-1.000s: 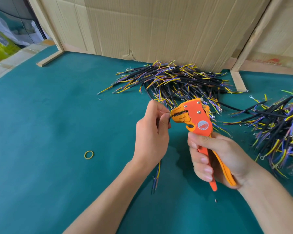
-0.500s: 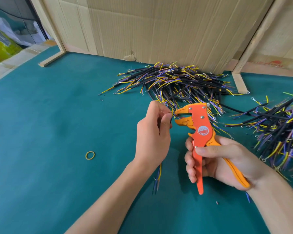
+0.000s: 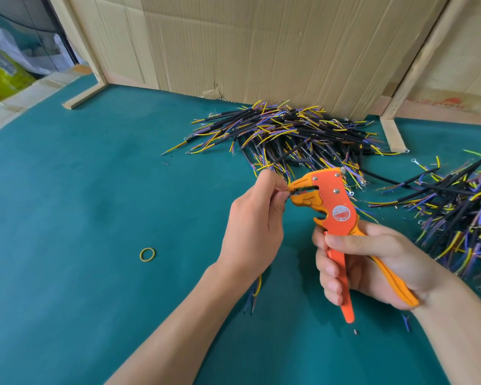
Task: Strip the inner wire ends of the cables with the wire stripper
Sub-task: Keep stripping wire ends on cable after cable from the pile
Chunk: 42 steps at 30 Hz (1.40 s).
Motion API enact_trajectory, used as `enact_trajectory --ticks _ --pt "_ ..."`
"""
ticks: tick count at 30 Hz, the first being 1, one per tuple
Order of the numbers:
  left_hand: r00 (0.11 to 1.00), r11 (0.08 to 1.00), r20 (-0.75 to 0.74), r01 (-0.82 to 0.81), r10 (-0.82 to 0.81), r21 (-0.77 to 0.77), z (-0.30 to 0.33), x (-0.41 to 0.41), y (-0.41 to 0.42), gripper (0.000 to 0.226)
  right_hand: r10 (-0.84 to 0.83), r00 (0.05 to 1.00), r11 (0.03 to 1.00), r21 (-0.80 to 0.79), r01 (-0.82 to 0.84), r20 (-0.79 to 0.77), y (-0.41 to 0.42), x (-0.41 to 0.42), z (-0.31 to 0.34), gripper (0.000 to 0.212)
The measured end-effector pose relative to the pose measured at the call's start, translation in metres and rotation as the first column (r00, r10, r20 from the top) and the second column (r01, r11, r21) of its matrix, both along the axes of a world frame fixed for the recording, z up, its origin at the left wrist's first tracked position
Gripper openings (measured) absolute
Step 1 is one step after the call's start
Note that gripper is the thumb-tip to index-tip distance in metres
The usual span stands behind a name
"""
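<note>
Two cable heaps (image 3: 289,134) (image 3: 456,207) and one rubber band (image 3: 147,255) lie on the surface (image 3: 81,190); left hand (image 3: 253,226) pinches a cable (image 3: 254,287), right hand (image 3: 367,265) grips the wire stripper (image 3: 333,207).

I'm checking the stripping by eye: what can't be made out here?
- Head view: the wire end inside the wire stripper is too small to tell whether it is stripped.
- The cable is mostly hidden by the left hand.
- The right pile is cut off by the frame edge.

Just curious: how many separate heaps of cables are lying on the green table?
2: one heap against the cardboard wall behind the hands, another heap at the right edge, partly out of view.
</note>
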<state>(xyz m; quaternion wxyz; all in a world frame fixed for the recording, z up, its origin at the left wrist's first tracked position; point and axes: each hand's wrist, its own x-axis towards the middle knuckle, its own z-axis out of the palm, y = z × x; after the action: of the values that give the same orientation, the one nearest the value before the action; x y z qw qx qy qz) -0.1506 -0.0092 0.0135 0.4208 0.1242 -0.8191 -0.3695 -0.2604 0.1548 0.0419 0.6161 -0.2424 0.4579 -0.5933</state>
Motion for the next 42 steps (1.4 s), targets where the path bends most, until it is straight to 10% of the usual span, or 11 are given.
enact_trajectory --ticks 20,42 --pt "0.984 0.996 0.174 -0.035 0.048 -0.082 0.005 0.007 0.008 0.017 -0.039 0.999 0.999 0.027 0.038 0.010 -0.004 0.008 -0.001 0.033" --pt "0.999 0.990 -0.003 -0.038 0.038 0.139 0.000 -0.001 0.006 0.019 -0.073 0.997 0.997 0.000 0.073 0.002 -0.007 0.015 0.002 0.022"
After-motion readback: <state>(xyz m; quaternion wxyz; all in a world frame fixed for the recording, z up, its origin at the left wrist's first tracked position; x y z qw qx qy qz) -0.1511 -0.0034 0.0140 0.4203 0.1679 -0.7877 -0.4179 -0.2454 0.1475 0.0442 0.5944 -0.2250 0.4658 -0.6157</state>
